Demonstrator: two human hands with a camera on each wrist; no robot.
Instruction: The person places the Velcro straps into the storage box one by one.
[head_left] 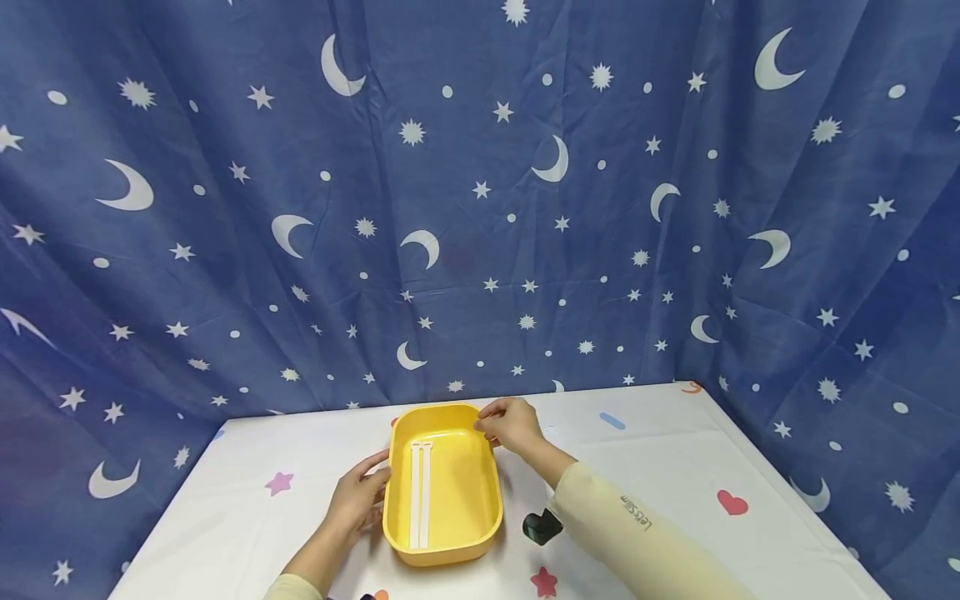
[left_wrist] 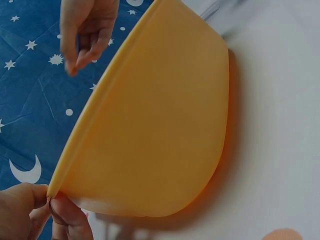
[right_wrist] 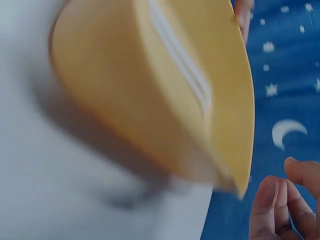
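A small black object [head_left: 542, 526] lies nearest on the white, sticker-dotted tablecloth [head_left: 660, 450]. Just beyond, a smooth yellow rounded-rectangular plastic tray [head_left: 442, 487] with two white strips [head_left: 419, 496] inside rests mid-table; the left hand [head_left: 358, 500] pinches its near-left rim, while the right hand [head_left: 512, 423], fingers loosely curled, touches its far corner. A star-and-moon blue curtain [head_left: 480, 192] hangs behind.

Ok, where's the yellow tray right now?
In the head view the yellow tray sits on the white table, near its front edge, between the left hand and right hand.
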